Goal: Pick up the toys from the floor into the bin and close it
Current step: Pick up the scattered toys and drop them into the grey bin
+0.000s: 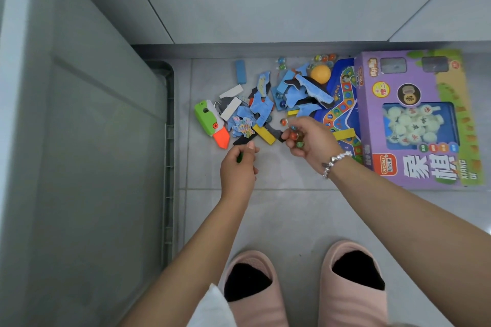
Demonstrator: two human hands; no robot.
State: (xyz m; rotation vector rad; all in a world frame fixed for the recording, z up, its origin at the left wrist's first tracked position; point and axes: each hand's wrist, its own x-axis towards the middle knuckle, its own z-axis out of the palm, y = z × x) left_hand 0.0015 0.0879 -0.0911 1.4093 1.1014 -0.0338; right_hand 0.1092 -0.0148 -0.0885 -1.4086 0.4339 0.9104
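Observation:
A heap of toys lies on the grey tiled floor: blue puzzle pieces (pixel 265 106), a green and orange toy knife (pixel 211 121), yellow (pixel 263 134) and white (pixel 231 91) blocks, an orange ball (pixel 320 74), loose marbles (pixel 281 62). My right hand (pixel 309 142) is shut on several marbles just in front of the heap. Near the toy knife's orange tip, my left hand (pixel 239 167) pinches a small green thing, likely a marble. The grey bin (pixel 106 141) stands at the left, its inside hidden.
A purple chess-game box (pixel 414 119) lies at the right on a blue game board (pixel 342 103). A grey ledge (pixel 265 49) runs behind the toys. My feet in pink slippers (pixel 353 284) stand on bare floor below the hands.

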